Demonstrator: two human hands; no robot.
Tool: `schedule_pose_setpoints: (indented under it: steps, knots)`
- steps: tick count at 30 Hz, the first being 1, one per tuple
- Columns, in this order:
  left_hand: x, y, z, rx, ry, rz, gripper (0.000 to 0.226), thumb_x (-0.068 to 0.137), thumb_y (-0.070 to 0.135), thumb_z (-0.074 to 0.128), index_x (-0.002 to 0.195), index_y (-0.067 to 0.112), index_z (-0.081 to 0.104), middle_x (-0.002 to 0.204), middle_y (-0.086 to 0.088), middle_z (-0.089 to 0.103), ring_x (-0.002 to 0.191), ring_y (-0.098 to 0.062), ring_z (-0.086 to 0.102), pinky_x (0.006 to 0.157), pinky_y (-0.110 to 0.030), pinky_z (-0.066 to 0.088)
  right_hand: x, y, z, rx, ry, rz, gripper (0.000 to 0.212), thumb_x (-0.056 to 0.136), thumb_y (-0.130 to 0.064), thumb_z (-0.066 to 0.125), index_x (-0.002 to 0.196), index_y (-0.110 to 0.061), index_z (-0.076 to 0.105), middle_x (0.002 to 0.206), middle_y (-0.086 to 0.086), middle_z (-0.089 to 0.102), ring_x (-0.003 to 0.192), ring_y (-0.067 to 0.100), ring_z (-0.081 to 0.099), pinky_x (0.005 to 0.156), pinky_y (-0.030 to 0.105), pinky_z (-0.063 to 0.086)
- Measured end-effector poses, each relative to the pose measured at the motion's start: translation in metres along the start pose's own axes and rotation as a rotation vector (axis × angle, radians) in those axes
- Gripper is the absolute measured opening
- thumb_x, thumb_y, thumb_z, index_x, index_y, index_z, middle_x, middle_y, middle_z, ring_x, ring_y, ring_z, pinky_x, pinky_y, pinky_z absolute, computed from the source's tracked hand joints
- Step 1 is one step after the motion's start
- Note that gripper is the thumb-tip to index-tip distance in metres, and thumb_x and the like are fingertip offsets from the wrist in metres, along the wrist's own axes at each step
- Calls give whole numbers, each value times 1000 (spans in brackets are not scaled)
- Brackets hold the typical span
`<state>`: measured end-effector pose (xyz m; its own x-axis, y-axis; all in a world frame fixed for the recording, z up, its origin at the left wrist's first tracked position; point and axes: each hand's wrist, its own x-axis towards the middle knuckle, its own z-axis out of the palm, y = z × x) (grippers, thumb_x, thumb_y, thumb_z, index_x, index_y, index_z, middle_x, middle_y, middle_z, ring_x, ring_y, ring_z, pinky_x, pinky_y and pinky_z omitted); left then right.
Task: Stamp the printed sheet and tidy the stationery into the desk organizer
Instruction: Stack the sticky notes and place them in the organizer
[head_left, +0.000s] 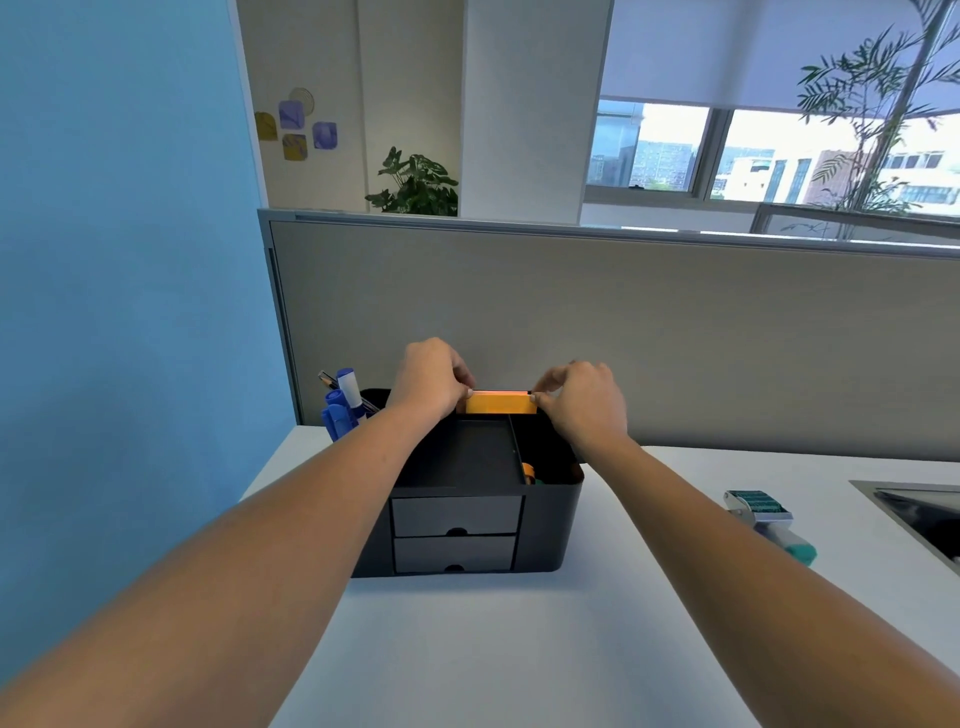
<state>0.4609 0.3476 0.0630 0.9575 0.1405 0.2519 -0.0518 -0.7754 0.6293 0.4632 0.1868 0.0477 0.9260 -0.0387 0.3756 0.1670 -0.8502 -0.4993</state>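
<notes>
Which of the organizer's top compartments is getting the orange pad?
The narrow back compartment: both hands, left hand and right hand, hold the orange pad there. The wide front tray looks empty.

Both bare forearms reach forward (nearly parallel); left hand (431, 376) and right hand (584, 400) each pinch with fingertips, knuckles up.

Blue wall (119, 260), grey partition (623, 332) (daylit)

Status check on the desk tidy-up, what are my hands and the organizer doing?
Left hand and right hand pinch the orange pad at its ends, over the organizer back slot. Drawers shut. Nothing blocking. Teal stamp on desk.
</notes>
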Motion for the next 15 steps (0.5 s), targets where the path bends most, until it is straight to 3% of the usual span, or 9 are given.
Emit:
schedule_pose_setpoints:
  steps: [11, 15]
  knots:
    - [-6, 3, 5, 256, 22, 127, 22, 89, 2, 54, 101, 7, 71, 109, -14, 66, 99, -28, 62, 90, -35, 52, 1, -4, -7, -49, -96, -40, 24, 93, -17, 49, 106, -16, 70, 114, 9, 59, 116, 23, 47, 77, 27, 39]
    - [-6, 1, 3, 291, 40, 120, 19, 88, 5, 57, 101, 5, 71, 107, -14, 65, 97, -28, 62, 86, -35, 53, 1, -4, -7, -34, -113, -84, 27, 94, -17, 45, 107, -17, 69, 119, 6, 57, 118, 21, 43, 89, 31, 42]
